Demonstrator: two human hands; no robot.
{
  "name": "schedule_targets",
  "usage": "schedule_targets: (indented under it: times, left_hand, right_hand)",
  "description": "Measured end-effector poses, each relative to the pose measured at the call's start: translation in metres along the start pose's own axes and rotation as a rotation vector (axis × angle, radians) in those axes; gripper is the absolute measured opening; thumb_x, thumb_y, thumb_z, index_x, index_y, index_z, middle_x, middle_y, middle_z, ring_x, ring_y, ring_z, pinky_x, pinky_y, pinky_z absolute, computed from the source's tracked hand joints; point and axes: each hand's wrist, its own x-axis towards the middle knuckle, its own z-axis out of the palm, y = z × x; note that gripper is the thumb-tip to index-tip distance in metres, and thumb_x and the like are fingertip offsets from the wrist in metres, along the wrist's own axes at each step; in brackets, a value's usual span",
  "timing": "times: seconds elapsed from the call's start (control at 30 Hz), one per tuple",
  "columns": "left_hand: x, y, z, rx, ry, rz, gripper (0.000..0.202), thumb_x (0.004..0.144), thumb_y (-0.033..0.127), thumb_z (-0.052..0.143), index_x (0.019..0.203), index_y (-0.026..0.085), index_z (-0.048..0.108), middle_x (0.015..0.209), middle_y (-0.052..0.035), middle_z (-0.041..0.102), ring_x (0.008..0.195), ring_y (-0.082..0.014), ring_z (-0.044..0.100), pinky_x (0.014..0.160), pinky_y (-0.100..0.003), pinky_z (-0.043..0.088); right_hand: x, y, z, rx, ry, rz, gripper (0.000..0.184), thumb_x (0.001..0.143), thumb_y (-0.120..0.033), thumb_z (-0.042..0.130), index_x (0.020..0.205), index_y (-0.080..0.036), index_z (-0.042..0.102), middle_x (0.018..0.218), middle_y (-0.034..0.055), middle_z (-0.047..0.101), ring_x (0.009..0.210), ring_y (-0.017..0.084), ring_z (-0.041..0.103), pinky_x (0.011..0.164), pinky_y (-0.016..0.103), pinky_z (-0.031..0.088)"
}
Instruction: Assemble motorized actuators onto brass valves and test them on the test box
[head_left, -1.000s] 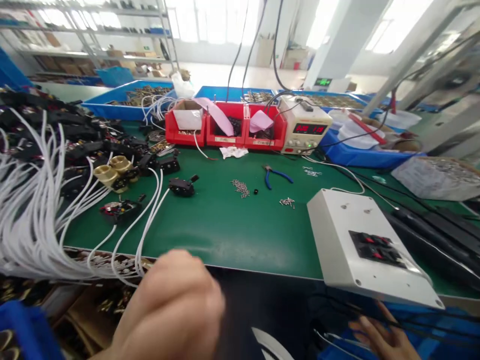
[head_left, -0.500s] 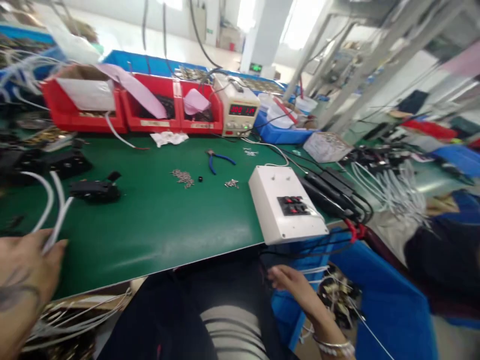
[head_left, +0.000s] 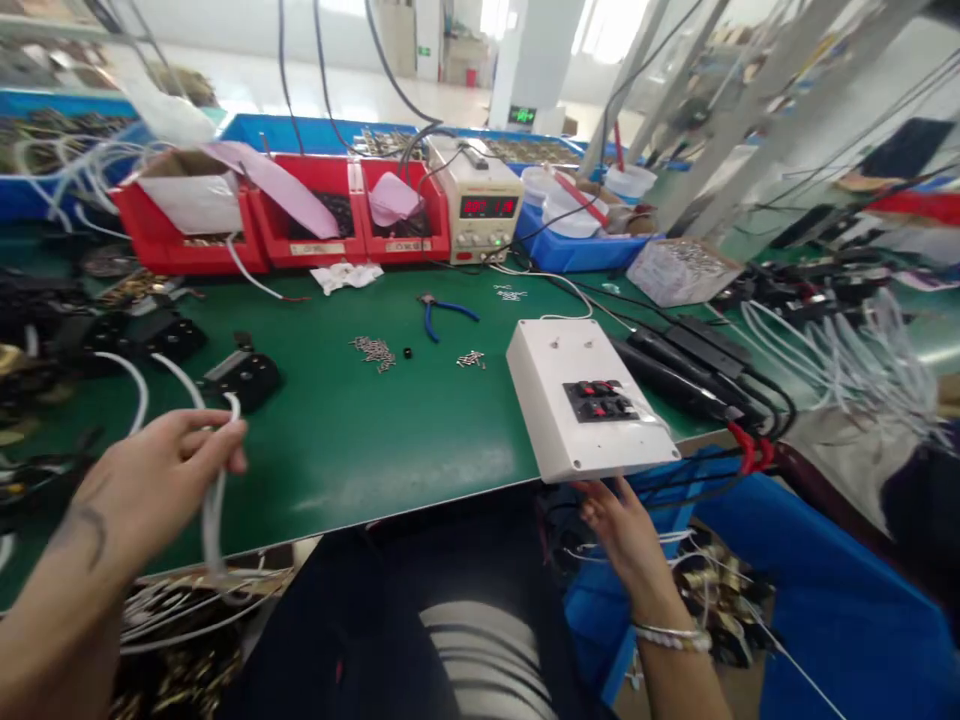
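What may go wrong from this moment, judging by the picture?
The left hand grips a white cable beside the black unit; if they are joined, a tug might drag the unit. The white box sits at the front edge of the green table, near the right hand; a bump might shift it. Small metal pieces lie loose and could scatter if brushed.

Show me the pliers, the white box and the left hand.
Pliers (head_left: 454, 309): head view, on one blue handle.
White box (head_left: 577, 363): head view, on its top panel.
Left hand (head_left: 154, 467): head view, on its back.
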Motion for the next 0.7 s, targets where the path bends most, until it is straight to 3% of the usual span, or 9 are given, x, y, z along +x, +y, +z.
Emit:
schedule_targets:
  times: [0.13, 0.23, 0.3, 0.37, 0.43, 0.53, 0.63, 0.7]
  left_hand:
    - [0.008, 0.028, -0.002, -0.1, -0.113, -0.032, 0.039, 0.092, 0.05, 0.055, 0.111, 0.016, 0.063, 0.077, 0.0045, 0.075, 0.06, -0.0146, 0.058, 0.063, -0.026, 0.042]
    - [0.013, 0.041, 0.005, -0.152, -0.147, -0.001, 0.052, 0.09, 0.051, 0.054, 0.125, 0.013, 0.058, 0.094, -0.002, 0.079, 0.087, -0.0208, 0.069, 0.081, -0.031, 0.048]
    - [0.011, 0.041, 0.013, -0.188, -0.212, 0.019, 0.057, 0.091, 0.05, 0.05, 0.132, 0.012, 0.053, 0.105, -0.0072, 0.078, 0.092, -0.0228, 0.071, 0.082, -0.034, 0.052]
    - [0.004, 0.034, 0.022, -0.186, -0.278, 0.036, 0.052, 0.09, 0.051, 0.052, 0.125, 0.014, 0.057, 0.099, -0.0075, 0.077, 0.086, -0.0233, 0.071, 0.075, -0.034, 0.052]
    - [-0.009, 0.023, 0.028, -0.143, -0.308, 0.047, 0.036, 0.087, 0.052, 0.06, 0.102, 0.019, 0.063, 0.081, -0.0028, 0.072, 0.074, -0.022, 0.066, 0.068, -0.032, 0.045]
    - [-0.031, 0.012, 0.033, -0.126, -0.327, 0.037, 0.024, 0.087, 0.042, 0.067, 0.074, 0.022, 0.059, 0.063, 0.0027, 0.058, 0.06, -0.0176, 0.052, 0.062, -0.03, 0.033]
    - [-0.047, 0.014, 0.033, -0.256, -0.376, -0.009, 0.024, 0.088, 0.034, 0.064, 0.069, 0.022, 0.057, 0.056, 0.0037, 0.056, 0.054, -0.0157, 0.049, 0.059, -0.029, 0.03]
    - [-0.05, 0.024, 0.03, -0.436, -0.419, -0.05, 0.025, 0.09, 0.037, 0.061, 0.071, 0.022, 0.056, 0.054, 0.0027, 0.059, 0.053, -0.0166, 0.055, 0.058, -0.028, 0.037]
  right_hand:
    - [0.009, 0.011, 0.009, -0.007, -0.147, 0.112, 0.064, 0.04, -0.049, 0.101, 0.079, -0.015, 0.064, 0.073, 0.0045, 0.066, 0.059, 0.012, 0.055, 0.053, 0.023, 0.049]
    - [0.003, 0.022, 0.015, -0.02, -0.239, 0.149, 0.064, 0.044, -0.055, 0.102, 0.078, -0.012, 0.07, 0.07, 0.0045, 0.064, 0.06, 0.011, 0.055, 0.054, 0.022, 0.049]
    - [-0.008, 0.023, 0.018, -0.011, -0.31, 0.159, 0.061, 0.05, -0.06, 0.1, 0.077, -0.013, 0.072, 0.068, 0.0032, 0.061, 0.059, 0.011, 0.053, 0.053, 0.021, 0.047]
    - [-0.022, 0.019, 0.018, 0.098, -0.396, 0.132, 0.055, 0.057, -0.062, 0.097, 0.07, -0.017, 0.069, 0.061, -0.0007, 0.052, 0.051, 0.008, 0.044, 0.049, 0.02, 0.044]
    - [-0.036, 0.011, 0.014, 0.306, -0.455, 0.061, 0.048, 0.065, -0.058, 0.096, 0.064, -0.02, 0.065, 0.054, -0.0057, 0.038, 0.043, 0.004, 0.024, 0.044, 0.017, 0.037]
    - [-0.051, 0.0, 0.003, 0.556, -0.436, -0.049, 0.041, 0.067, -0.049, 0.098, 0.061, -0.025, 0.065, 0.05, -0.011, 0.014, 0.043, 0.003, -0.004, 0.035, 0.015, 0.021]
    - [-0.06, -0.01, -0.008, 0.588, -0.484, -0.078, 0.035, 0.063, -0.046, 0.1, 0.059, -0.031, 0.069, 0.045, -0.0124, 0.001, 0.034, 0.002, -0.01, 0.029, 0.019, 0.008]
    - [-0.066, -0.016, -0.008, 0.534, -0.606, -0.092, 0.027, 0.066, -0.047, 0.098, 0.063, -0.036, 0.074, 0.04, -0.0118, 0.003, 0.027, 0.002, -0.003, 0.027, 0.019, 0.011]
